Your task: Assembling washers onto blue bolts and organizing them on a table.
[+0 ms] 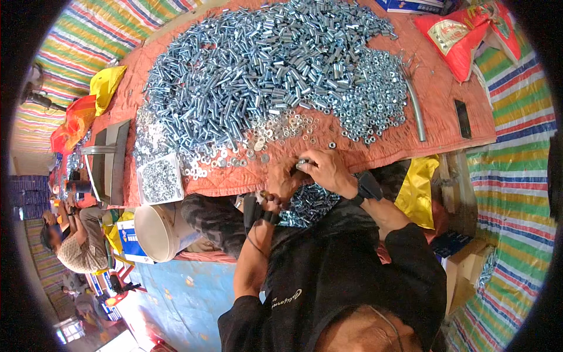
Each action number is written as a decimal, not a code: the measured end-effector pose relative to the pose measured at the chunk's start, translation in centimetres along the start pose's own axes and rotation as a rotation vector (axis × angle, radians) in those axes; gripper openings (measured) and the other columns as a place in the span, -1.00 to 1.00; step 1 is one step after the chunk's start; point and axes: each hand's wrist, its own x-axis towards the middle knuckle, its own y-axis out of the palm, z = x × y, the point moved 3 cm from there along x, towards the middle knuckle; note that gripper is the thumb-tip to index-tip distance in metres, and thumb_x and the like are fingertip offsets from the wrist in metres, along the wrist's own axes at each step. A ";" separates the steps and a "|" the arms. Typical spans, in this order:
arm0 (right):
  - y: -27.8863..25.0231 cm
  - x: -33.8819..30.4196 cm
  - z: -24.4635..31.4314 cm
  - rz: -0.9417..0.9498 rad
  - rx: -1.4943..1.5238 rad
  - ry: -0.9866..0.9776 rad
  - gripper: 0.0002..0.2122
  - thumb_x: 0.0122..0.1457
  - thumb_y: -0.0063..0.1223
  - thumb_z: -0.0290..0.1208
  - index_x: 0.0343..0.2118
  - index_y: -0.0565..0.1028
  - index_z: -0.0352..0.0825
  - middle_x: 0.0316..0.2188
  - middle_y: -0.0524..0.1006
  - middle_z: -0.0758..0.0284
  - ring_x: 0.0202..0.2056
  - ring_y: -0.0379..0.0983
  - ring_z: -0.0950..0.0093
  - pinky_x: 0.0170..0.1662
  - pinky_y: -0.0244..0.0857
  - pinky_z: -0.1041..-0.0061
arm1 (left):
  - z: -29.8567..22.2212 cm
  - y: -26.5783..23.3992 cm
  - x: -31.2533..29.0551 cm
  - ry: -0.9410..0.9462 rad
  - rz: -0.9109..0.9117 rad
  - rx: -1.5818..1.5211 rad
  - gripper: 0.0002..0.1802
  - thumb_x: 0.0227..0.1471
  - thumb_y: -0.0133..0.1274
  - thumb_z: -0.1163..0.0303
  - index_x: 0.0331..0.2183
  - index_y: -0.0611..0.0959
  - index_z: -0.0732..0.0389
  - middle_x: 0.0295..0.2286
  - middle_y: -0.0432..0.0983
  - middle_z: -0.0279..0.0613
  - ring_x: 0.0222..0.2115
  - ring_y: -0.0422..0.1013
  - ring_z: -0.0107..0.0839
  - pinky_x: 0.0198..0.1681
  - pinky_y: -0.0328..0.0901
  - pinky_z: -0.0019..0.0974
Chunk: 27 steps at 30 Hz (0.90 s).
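My left hand (282,178) and my right hand (329,170) meet at the near edge of the orange cloth (381,152). Both are closed, their fingertips together around a small dark metal piece (302,163). The fingers cover most of it, so its exact kind does not show. Just beyond lie loose flat washers (287,126), and farther back spreads a large heap of silvery bolts and metal sleeves (252,70). Hex nuts (375,94) form a pile on the right. Below my hands, at my lap, sits a mass of bolts (311,205).
A white tray of washers (159,180) rests at the cloth's left edge, above a white bucket (157,233). To the right lie a metal tube (416,114) and a red bag (454,38). Another person (82,234) sits at the far left.
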 end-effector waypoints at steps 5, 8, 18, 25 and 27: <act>-1.2 -1.0 -0.9 0.285 0.140 0.197 -0.75 0.09 0.15 -0.31 -0.30 0.51 -0.42 -0.43 0.56 0.19 -0.39 0.50 0.34 -0.28 0.36 0.38 | 0.9 -3.2 0.9 -0.158 0.265 -0.177 -0.70 -0.02 0.09 0.51 -0.17 0.62 0.32 -0.39 0.61 -0.11 -0.38 0.51 -0.46 -0.31 0.40 -0.36; -2.5 -0.7 -1.0 0.342 0.028 0.203 -0.76 0.09 0.13 -0.30 -0.34 0.55 -0.41 -0.50 0.56 0.15 -0.42 0.52 0.34 -0.31 0.35 0.37 | 3.7 -6.0 3.1 -0.153 -0.043 -0.201 -0.74 0.03 0.08 0.45 -0.20 0.64 0.29 -0.42 0.61 -0.13 -0.41 0.52 -0.45 -0.34 0.39 -0.37; -5.2 0.3 -2.9 -0.063 -0.340 0.171 -0.77 0.03 0.17 -0.34 -0.30 0.53 -0.37 -0.40 0.54 0.15 -0.37 0.51 0.20 -0.31 0.36 0.34 | 5.3 -7.5 11.6 -0.034 -0.472 0.391 -0.75 -0.20 0.21 0.40 -0.45 0.56 0.35 -0.55 0.48 0.09 -0.51 0.43 0.09 -0.45 0.29 -0.01; -5.4 -0.3 -3.7 -0.071 -0.345 0.173 -0.76 0.04 0.15 -0.34 -0.29 0.50 -0.38 -0.39 0.53 0.12 -0.34 0.49 0.16 -0.29 0.34 0.28 | 5.0 -7.6 12.1 -0.098 -0.420 0.332 -0.75 -0.28 0.26 0.41 -0.59 0.52 0.33 -0.63 0.47 0.13 -0.55 0.43 0.13 -0.46 0.29 0.01; -5.4 -0.3 -3.8 -0.043 -0.327 0.179 -0.79 0.08 0.08 -0.33 -0.32 0.42 -0.37 -0.38 0.49 0.09 -0.33 0.45 0.07 -0.30 0.31 0.16 | 5.8 -7.5 12.0 -0.115 -0.456 0.328 -0.77 -0.28 0.25 0.40 -0.62 0.53 0.32 -0.65 0.48 0.12 -0.56 0.43 0.14 -0.46 0.30 0.00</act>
